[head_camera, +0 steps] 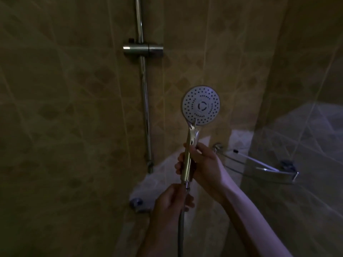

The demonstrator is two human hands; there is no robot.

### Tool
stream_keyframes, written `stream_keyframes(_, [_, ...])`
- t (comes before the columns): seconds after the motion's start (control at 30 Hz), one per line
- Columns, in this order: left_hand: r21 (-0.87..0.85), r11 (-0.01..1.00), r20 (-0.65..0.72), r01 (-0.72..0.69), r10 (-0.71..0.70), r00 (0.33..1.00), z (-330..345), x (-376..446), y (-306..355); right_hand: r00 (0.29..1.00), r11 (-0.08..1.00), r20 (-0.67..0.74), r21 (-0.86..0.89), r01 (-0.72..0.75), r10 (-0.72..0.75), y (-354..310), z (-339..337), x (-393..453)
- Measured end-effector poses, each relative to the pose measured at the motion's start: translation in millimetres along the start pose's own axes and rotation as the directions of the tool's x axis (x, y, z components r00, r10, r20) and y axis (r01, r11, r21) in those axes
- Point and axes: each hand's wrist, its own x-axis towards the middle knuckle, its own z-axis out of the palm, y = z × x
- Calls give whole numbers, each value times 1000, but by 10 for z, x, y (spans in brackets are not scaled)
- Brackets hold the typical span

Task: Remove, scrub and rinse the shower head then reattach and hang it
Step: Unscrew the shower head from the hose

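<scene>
Nearest, his left hand (pixel 171 200) pinches the hose (pixel 179 232) at its connector, while the right hand (pixel 199 164) wraps the upright shower head (pixel 201 105) handle before dim tiles.

Open room lies left of my left hand (pixel 171 199) up to the rail (pixel 143 93). Right of my right hand (pixel 201 164), the shelf (pixel 259 164) juts out close by. The holder (pixel 143 49) sits above, well apart.
</scene>
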Motion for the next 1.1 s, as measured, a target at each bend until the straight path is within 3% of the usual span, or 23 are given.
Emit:
stream_keyframes(0.13, [-3,998,-74,58,-58,996,35,-97,-265,998,997,-33,52,-52,54,279,-43,-107])
stream_keyframes(0.3, [114,989,-183,95,-73,980,113,-314,-482,997,997,-32,14,-74,74,511,-123,-255])
stream_keyframes(0.47, [26,988,-129,153,-149,980,64,-433,-484,984,945,138,289,-153,117,595,-169,-271])
stream_keyframes(0.57, [-130,972,-59,196,-205,977,46,-459,-407,947,856,312,465,-226,81,659,-190,-222])
stream_keyframes(0.7, [-201,969,42,146,-140,989,47,-461,-359,893,744,447,582,-327,43,711,-257,-132])
stream_keyframes(0.77, [-156,978,29,136,-133,991,44,-457,-386,888,813,450,481,-330,94,672,-295,-103])
stream_keyframes(0.8, [-127,983,12,136,-136,991,35,-445,-418,899,886,415,352,-302,142,623,-300,-102])
stream_keyframes(0.87, [-41,993,-29,112,-113,993,16,-420,-497,950,975,219,-49,-215,221,524,-268,-125])
stream_keyframes(0.97, [51,997,-104,50,-45,994,18,-433,-581,994,856,-9,-508,-96,106,475,-198,-206])
stream_keyframes(1.03, [87,995,-144,43,-30,989,39,-457,-607,997,791,-53,-607,-77,56,475,-190,-254])
stream_keyframes(1.1, [82,995,-154,53,-40,987,38,-472,-614,997,815,-70,-575,-75,43,465,-200,-296])
